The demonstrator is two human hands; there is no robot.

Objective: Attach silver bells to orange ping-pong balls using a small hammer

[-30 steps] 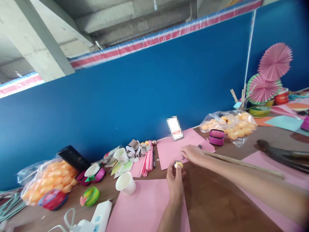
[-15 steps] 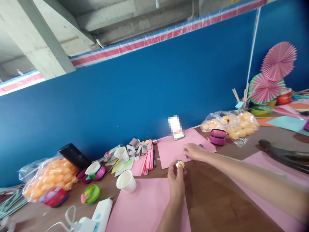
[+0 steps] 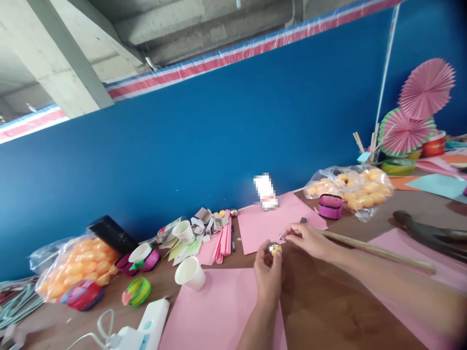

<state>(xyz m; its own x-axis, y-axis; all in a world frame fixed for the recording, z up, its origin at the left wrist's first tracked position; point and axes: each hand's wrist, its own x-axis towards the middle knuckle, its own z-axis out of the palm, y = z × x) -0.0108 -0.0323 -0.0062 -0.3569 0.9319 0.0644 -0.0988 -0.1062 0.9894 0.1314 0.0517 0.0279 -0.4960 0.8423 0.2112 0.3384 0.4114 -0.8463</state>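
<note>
Blue partition panels [image 3: 204, 150] stand behind the work, topped by red, white and blue striped sheeting [image 3: 200, 71], with a concrete pillar [image 3: 51, 58] rising at the upper left. Seen from the head camera, a brown tabletop [image 3: 324, 306] runs along the foot of the panels.

Near the middle of the tabletop, the left hand [image 3: 268, 270] grips a small ball [image 3: 275, 249], part shiny silver and part yellow, between thumb and curled fingers, just above the surface. Close beside it, the right hand [image 3: 304, 240] pinches a tiny silvery piece [image 3: 280, 236] at the tips of thumb and forefinger, near the ball but apart from it. A pink paper sheet [image 3: 255, 226] lies behind both hands and bears a blurred-out upright object [image 3: 265, 192]. A wooden stick [image 3: 379, 250] slants rightward past the right wrist.

Left of the left hand, a white paper cup [image 3: 190, 273] stands at the corner of another pink sheet [image 3: 222, 311]; beyond it are folded pink paper strips [image 3: 224, 245] and a patterned paper cup [image 3: 184, 232]. Further left come a white power strip [image 3: 157, 316], a green and yellow ring [image 3: 137, 292] and a clear bag of orange balls [image 3: 82, 262].

Over on the right sit a magenta box [image 3: 330, 207] with black edging, a second bag of orange balls [image 3: 365, 192] and a dark-handled tool [image 3: 426, 234]. Two pleated pink paper fans [image 3: 426, 90] lean near the panels beyond.
</note>
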